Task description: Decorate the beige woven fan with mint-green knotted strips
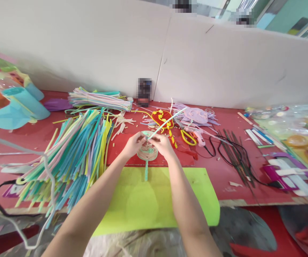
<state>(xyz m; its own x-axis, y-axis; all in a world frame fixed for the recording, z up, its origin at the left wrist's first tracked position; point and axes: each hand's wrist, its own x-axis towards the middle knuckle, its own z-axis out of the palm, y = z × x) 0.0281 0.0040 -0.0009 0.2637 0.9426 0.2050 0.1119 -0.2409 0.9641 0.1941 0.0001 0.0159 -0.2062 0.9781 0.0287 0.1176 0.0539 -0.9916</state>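
A pale mint pipe cleaner (168, 122) slants up to the right from between my fingers. My right hand (161, 144) pinches it near its lower end. My left hand (134, 144) is closed too, its fingertips meeting the same end. Just beneath both hands is a round, fan-shaped piece (148, 154) of coiled mint and pinkish pipe cleaners, with a green stem (146, 171) pointing towards me. My fingertips cover part of its upper half. Behind it lies a red heart-shaped piece (158, 116) with yellow trim.
A large heap of coloured pipe cleaners (73, 153) spreads at left, with a bundle (100, 99) behind. Yellow-handled scissors (188, 137) and a pink glue gun (199, 137) lie right, near dark stems (238, 157). A yellow-green sheet (194, 200) hangs over the front edge.
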